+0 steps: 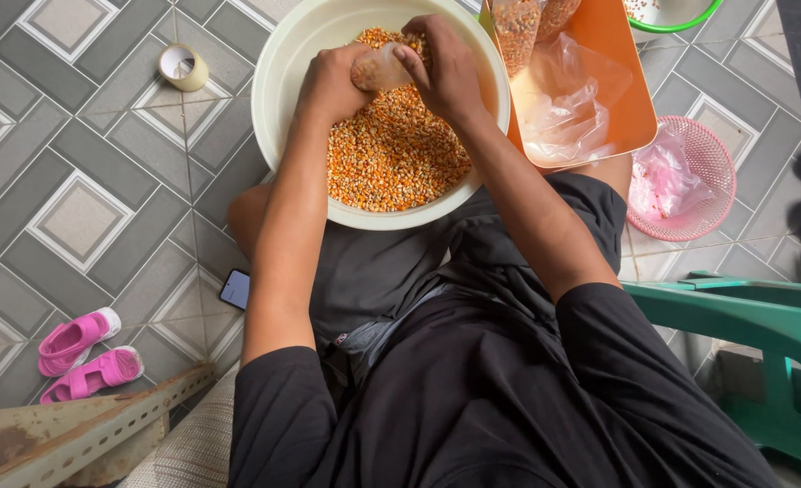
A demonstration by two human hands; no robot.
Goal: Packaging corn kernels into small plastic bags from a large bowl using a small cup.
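Note:
A large cream basin [274, 99] sits on the tiled floor in front of my knees, half filled with orange and yellow corn kernels [391, 154]. Both hands are inside it at the far side. My left hand [330, 83] and my right hand [446, 70] grip a small clear plastic bag [381, 69] between them, just above the kernels. The bag looks partly filled, its lower part hidden by my fingers.
An orange tray [613, 54] at the right holds filled bags of kernels [518, 27] and loose clear plastic [563, 108]. A pink basket [703, 176], a tape roll [182, 66], a phone [235, 289], pink sandals [84, 357], and a green stool [762, 325] surround me.

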